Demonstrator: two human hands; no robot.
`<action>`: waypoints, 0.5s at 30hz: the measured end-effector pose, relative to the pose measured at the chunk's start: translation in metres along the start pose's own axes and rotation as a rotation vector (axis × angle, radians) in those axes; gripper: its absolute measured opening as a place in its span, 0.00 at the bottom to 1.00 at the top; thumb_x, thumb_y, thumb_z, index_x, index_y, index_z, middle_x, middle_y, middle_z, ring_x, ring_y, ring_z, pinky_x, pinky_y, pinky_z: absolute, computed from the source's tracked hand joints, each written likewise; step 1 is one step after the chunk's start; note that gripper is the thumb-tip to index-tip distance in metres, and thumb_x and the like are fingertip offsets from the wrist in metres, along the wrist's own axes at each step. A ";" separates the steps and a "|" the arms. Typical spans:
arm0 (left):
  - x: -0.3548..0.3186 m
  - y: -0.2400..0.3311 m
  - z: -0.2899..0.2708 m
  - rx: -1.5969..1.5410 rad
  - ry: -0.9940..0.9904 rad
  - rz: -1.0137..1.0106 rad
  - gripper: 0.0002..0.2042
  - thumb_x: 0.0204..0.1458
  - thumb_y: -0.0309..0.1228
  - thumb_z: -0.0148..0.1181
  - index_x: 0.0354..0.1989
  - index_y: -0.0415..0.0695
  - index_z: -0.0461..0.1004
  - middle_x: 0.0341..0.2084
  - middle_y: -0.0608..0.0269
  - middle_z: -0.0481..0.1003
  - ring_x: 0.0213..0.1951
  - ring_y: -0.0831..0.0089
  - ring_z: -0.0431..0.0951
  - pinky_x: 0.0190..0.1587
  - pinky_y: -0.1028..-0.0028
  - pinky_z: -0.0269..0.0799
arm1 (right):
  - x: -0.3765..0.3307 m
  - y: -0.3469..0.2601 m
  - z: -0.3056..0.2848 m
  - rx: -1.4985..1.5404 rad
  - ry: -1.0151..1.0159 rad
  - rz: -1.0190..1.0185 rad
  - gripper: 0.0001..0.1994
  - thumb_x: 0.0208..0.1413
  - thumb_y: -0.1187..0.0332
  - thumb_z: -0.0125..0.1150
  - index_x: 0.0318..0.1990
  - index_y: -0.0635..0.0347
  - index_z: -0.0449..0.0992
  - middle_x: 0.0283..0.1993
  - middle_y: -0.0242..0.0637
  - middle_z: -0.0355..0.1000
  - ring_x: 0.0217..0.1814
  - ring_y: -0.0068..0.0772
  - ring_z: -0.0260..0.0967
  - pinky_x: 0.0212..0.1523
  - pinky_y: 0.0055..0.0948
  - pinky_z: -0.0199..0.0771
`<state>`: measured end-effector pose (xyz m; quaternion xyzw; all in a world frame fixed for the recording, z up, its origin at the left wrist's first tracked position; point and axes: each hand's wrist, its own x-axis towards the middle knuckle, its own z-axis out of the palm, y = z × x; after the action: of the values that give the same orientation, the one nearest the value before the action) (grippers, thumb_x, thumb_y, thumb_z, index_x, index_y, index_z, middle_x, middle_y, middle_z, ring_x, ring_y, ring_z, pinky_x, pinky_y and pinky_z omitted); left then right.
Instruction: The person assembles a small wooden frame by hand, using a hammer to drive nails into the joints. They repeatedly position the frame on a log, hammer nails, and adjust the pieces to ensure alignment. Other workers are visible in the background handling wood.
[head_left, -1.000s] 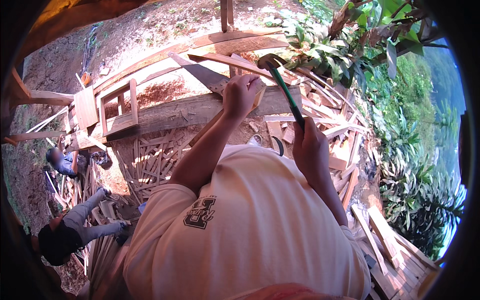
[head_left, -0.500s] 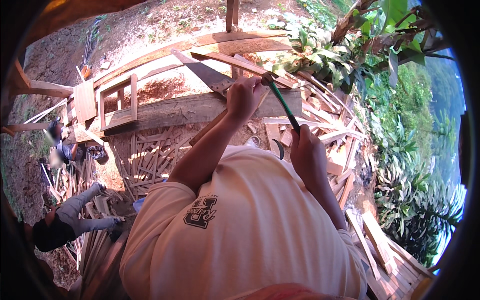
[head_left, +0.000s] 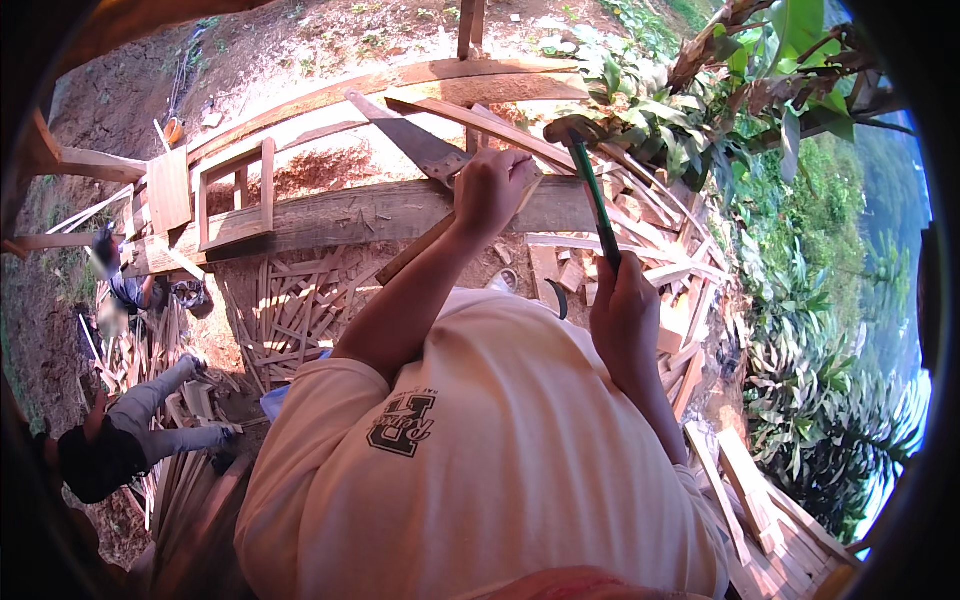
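My right hand (head_left: 626,308) is closed round the dark grip of a hammer (head_left: 589,185) with a green shaft. The hammer's head is raised to the right of my left hand, apart from it. My left hand (head_left: 488,195) is closed on a narrow wooden strip (head_left: 415,250), which slants across the edge of a thick wooden beam (head_left: 340,222). Whether the fingertips also pinch something small cannot be made out. Just beyond that hand a hand saw (head_left: 415,143) lies with its blade pointing away to the left; its handle end is partly hidden.
A small wooden frame (head_left: 268,190) and a flat board (head_left: 169,190) stand on the beam's left part. Offcuts (head_left: 300,310) litter the ground below, with more wood (head_left: 680,255) at right. Two people are at left, one in grey trousers (head_left: 165,400). Plants (head_left: 800,370) grow at right.
The hammer has swung up and to the right, away from my left hand, and my right hand has shifted slightly right. My left hand keeps almost the same place on the strip.
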<state>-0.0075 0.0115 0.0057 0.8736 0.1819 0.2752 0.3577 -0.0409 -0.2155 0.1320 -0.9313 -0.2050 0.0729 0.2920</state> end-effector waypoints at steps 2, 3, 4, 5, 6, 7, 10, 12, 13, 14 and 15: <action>0.001 -0.001 0.000 -0.004 -0.011 -0.005 0.08 0.55 0.34 0.68 0.36 0.43 0.85 0.28 0.54 0.82 0.32 0.56 0.83 0.39 0.61 0.78 | 0.000 -0.008 -0.002 0.019 0.024 0.003 0.10 0.69 0.67 0.53 0.38 0.64 0.65 0.29 0.56 0.73 0.30 0.66 0.73 0.30 0.59 0.69; 0.002 0.000 0.001 -0.010 -0.017 -0.003 0.07 0.55 0.34 0.68 0.36 0.43 0.85 0.29 0.54 0.82 0.32 0.56 0.83 0.39 0.61 0.78 | 0.000 -0.009 0.001 0.015 0.030 0.013 0.10 0.69 0.66 0.53 0.38 0.64 0.66 0.29 0.56 0.73 0.30 0.66 0.72 0.30 0.59 0.69; 0.001 0.001 0.000 -0.004 -0.037 -0.021 0.08 0.55 0.34 0.68 0.36 0.43 0.85 0.29 0.54 0.82 0.33 0.56 0.83 0.39 0.61 0.78 | 0.000 -0.008 0.004 0.011 0.035 0.022 0.10 0.69 0.66 0.53 0.38 0.64 0.66 0.30 0.56 0.73 0.30 0.66 0.72 0.30 0.59 0.69; 0.001 0.002 -0.001 0.003 -0.050 -0.036 0.08 0.55 0.34 0.68 0.36 0.43 0.85 0.29 0.54 0.83 0.33 0.56 0.83 0.40 0.61 0.78 | 0.003 -0.001 0.011 -0.056 -0.013 0.031 0.11 0.69 0.66 0.53 0.37 0.64 0.66 0.31 0.57 0.72 0.31 0.66 0.73 0.29 0.59 0.69; 0.002 0.003 -0.002 0.011 -0.063 -0.051 0.08 0.55 0.34 0.68 0.36 0.43 0.85 0.29 0.53 0.83 0.33 0.56 0.83 0.40 0.61 0.78 | 0.004 0.003 0.011 -0.088 -0.042 0.046 0.11 0.69 0.66 0.53 0.37 0.64 0.66 0.30 0.57 0.72 0.31 0.66 0.73 0.29 0.59 0.69; 0.003 0.004 -0.001 -0.009 -0.052 -0.038 0.08 0.55 0.34 0.68 0.36 0.43 0.85 0.30 0.53 0.83 0.33 0.56 0.84 0.40 0.61 0.78 | 0.004 0.004 0.010 -0.120 -0.070 0.060 0.11 0.69 0.65 0.53 0.37 0.64 0.66 0.29 0.57 0.72 0.31 0.66 0.73 0.29 0.59 0.69; 0.001 0.001 -0.001 -0.024 -0.026 -0.030 0.08 0.56 0.34 0.68 0.37 0.43 0.86 0.31 0.53 0.83 0.34 0.56 0.84 0.40 0.61 0.78 | 0.005 -0.006 0.002 -0.023 -0.007 0.010 0.11 0.69 0.65 0.53 0.36 0.64 0.67 0.25 0.56 0.73 0.29 0.66 0.73 0.28 0.59 0.68; 0.004 0.000 -0.001 -0.010 -0.032 -0.031 0.07 0.56 0.33 0.67 0.37 0.43 0.86 0.31 0.53 0.83 0.34 0.56 0.84 0.40 0.61 0.78 | 0.003 -0.014 -0.003 0.048 0.104 -0.043 0.11 0.69 0.65 0.53 0.37 0.64 0.68 0.24 0.56 0.73 0.28 0.66 0.73 0.28 0.59 0.68; 0.002 -0.002 -0.001 -0.010 -0.034 -0.036 0.07 0.56 0.33 0.67 0.37 0.43 0.86 0.31 0.53 0.83 0.34 0.56 0.84 0.40 0.61 0.78 | 0.003 -0.015 -0.002 0.042 0.122 -0.052 0.11 0.69 0.65 0.53 0.36 0.64 0.68 0.24 0.56 0.72 0.27 0.67 0.72 0.28 0.60 0.67; 0.002 -0.003 0.000 -0.014 -0.034 -0.036 0.07 0.56 0.33 0.67 0.37 0.43 0.86 0.31 0.53 0.83 0.34 0.56 0.84 0.40 0.61 0.78 | 0.004 -0.012 0.002 -0.023 0.067 -0.021 0.11 0.69 0.65 0.53 0.36 0.64 0.67 0.24 0.56 0.72 0.27 0.67 0.72 0.28 0.60 0.67; 0.003 -0.001 0.000 -0.018 -0.035 -0.033 0.07 0.56 0.33 0.67 0.36 0.44 0.86 0.31 0.53 0.83 0.34 0.56 0.84 0.40 0.61 0.78 | 0.005 -0.005 0.009 -0.087 0.015 0.011 0.11 0.69 0.66 0.53 0.36 0.64 0.67 0.23 0.56 0.72 0.26 0.67 0.72 0.28 0.60 0.67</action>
<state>-0.0053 0.0139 0.0061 0.8720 0.1874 0.2555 0.3731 -0.0404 -0.2052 0.1271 -0.9447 -0.2007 0.0587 0.2526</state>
